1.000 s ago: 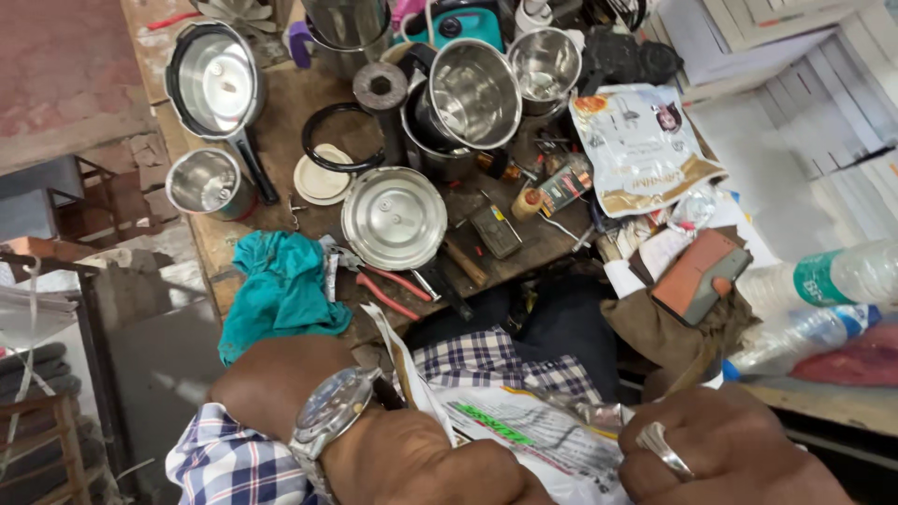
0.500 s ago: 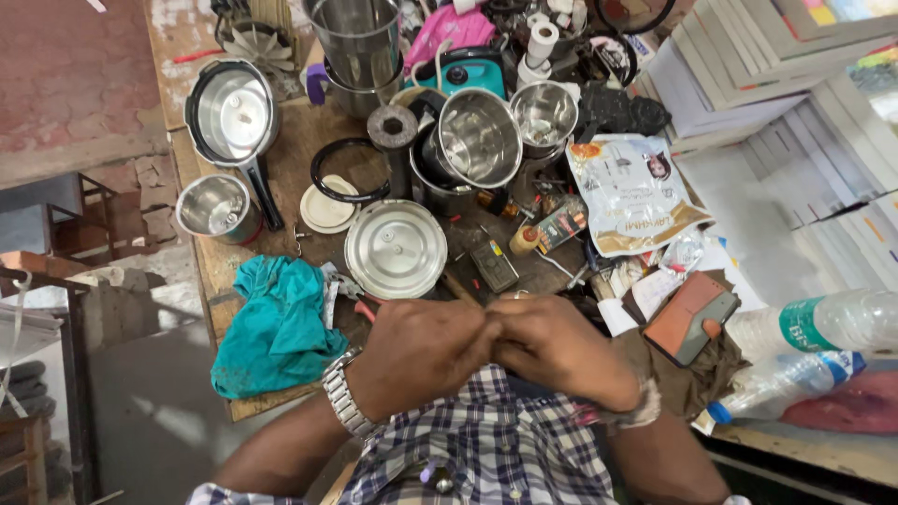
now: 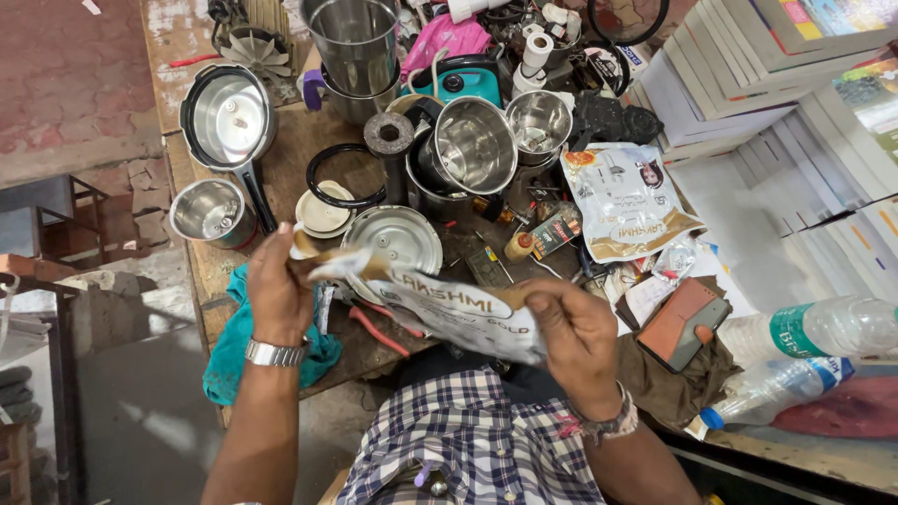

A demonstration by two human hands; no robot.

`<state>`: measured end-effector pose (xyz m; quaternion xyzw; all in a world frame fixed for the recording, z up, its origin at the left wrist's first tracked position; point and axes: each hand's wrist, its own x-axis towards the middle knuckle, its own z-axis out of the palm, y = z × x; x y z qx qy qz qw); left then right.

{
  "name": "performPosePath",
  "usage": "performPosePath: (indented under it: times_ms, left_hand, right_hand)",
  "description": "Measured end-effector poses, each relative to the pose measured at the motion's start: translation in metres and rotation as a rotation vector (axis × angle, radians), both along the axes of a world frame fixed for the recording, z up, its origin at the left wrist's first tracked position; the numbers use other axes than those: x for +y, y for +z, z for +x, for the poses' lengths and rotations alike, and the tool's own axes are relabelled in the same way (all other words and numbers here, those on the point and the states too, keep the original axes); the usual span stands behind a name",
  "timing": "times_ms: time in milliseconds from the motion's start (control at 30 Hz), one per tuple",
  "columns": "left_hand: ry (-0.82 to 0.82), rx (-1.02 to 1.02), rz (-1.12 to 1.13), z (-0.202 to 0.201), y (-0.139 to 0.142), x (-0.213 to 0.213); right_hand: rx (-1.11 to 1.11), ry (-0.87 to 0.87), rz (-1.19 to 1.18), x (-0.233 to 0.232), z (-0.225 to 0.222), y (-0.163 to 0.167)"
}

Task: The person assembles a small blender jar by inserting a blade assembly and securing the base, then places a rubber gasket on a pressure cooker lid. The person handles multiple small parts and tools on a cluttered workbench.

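A white and brown plastic pouch (image 3: 440, 309) is stretched between both my hands, above the near edge of the cluttered wooden workbench (image 3: 290, 140). My left hand (image 3: 278, 285), with a metal watch on the wrist, pinches the pouch's left end. My right hand (image 3: 575, 337) grips its right end. Under the pouch lies a round steel lid (image 3: 398, 238), partly hidden. Red-handled pliers (image 3: 374, 327) lie on the bench just below the pouch.
Steel jars (image 3: 477, 145), a pressure cooker pan (image 3: 226, 117), a small steel pot (image 3: 208, 210), a teal cloth (image 3: 234, 341) and a second printed pouch (image 3: 627, 201) crowd the bench. Stacked boxes (image 3: 776, 65) and plastic bottles (image 3: 814, 332) stand right. A phone in a brown wallet (image 3: 683, 323) lies nearby.
My hands were joined together low over my lap half a second ago. They have moved apart and up, spreading the pouch open-flat between them.
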<state>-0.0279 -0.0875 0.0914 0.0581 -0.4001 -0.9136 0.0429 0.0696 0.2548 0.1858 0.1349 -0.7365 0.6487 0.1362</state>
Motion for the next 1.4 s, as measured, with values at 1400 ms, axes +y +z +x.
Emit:
performPosePath:
  times_ms: [1400]
  left_hand:
    - [-0.537, 0.187, -0.779, 0.049, 0.049, 0.044]
  right_hand:
    - [-0.46, 0.171, 0.038, -0.019, -0.017, -0.026]
